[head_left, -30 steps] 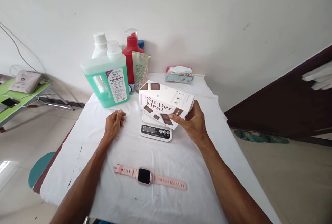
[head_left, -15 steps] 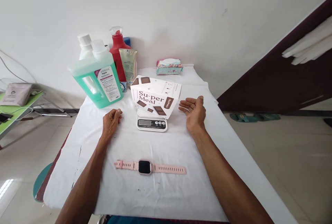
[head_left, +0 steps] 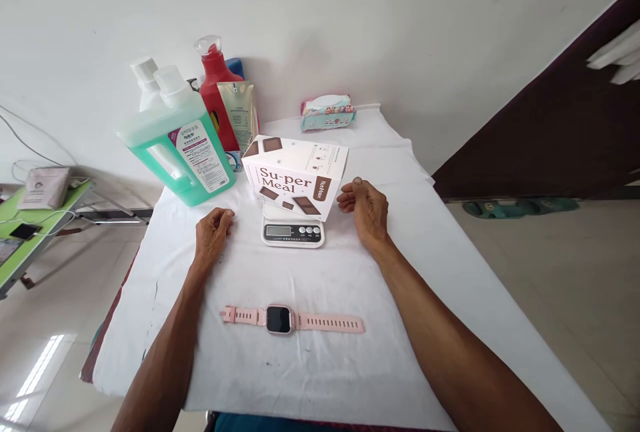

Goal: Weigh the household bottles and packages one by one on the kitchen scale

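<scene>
While the box (head_left: 295,175) sits on the scale (head_left: 293,233), the right hand (head_left: 367,209) rests just beside it, grip loose and empty; a green jug (head_left: 175,145) holds liquid.

One kitchen scale (head_left: 293,233) sits on the white cloth, with one printed box (head_left: 295,176) resting on it. Behind the scale stand four containers: one green jug (head_left: 176,145), one white bottle (head_left: 143,79), one red bottle (head_left: 214,95) and one pouch (head_left: 240,115). Beyond the scale lies one wipes pack (head_left: 327,113). In front of the scale lies one pink watch (head_left: 290,319).
</scene>
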The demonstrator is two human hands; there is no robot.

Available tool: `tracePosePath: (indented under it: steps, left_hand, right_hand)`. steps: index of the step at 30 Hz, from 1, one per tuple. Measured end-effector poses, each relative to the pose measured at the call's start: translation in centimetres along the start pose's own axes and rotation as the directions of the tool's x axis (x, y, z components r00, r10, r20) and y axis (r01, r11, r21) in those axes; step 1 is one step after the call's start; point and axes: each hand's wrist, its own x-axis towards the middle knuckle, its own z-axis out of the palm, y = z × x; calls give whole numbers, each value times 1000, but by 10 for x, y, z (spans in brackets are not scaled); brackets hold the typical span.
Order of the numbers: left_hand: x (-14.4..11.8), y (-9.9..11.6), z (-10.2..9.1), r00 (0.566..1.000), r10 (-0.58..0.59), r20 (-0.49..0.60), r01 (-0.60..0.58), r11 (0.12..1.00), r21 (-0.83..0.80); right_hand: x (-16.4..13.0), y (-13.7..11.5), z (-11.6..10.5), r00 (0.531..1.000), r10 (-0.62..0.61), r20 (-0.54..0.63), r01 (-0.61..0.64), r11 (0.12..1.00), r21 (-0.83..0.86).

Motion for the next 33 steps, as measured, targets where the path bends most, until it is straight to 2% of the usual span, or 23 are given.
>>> tracePosePath:
  steps: [5, 9, 11, 13, 16, 19, 22, 24, 26, 28, 31, 33]
  left_hand:
    - [-1, 0, 0, 1000, -10, -2, 10, 1000, 11]
    - [3, 10, -1, 999, -36, 18, 38, 993, -108]
    - [12, 25, -2, 998, 43, 43, -36, 988, -148]
    - [27, 48, -4, 978, 192, 79, -182, 977, -112]
    - [52, 94, -5, 901, 415, 130, -427, 901, 81]
    - [76, 139, -1, 775, 558, 296, -628, 728, 275]
    - [93, 170, 9, 636, 541, 550, -757, 575, 310]
    - [102, 183, 15, 597, 470, 650, -774, 550, 314]
    - [109, 193, 20, 620, 404, 673, -746, 569, 346]
    - [118, 203, 24, 685, 378, 623, -699, 581, 416]
    - [138, 225, 36, 807, 390, 444, -590, 572, 570]
    - [153, 242, 50, 863, 403, 304, -498, 582, 643]
  right_hand:
    - [-1, -2, 1, 1000, 4, 0, -4, 1000, -11]
    - [0, -3, 0, 1000, -3, 6, 3, 1000, -15]
    - [0, -5, 0, 1000, 11, 13, -11, 1000, -21]
    - [1, -8, -1, 999, 34, 19, -34, 999, -14]
    - [1, -12, -2, 998, 66, 20, -66, 998, -10]
    - [3, -13, -3, 997, 70, 24, -69, 997, -16]
    - [4, -10, -4, 997, 66, 31, -65, 998, -21]
    - [5, -9, -5, 997, 71, 34, -70, 997, -22]
    - [6, -9, -5, 997, 68, 40, -67, 998, -21]
    - [7, -10, -4, 997, 60, 44, -60, 998, -15]
    - [7, -11, -4, 997, 67, 40, -67, 998, 1]
    - [7, -12, -3, 996, 77, 37, -78, 997, 6]
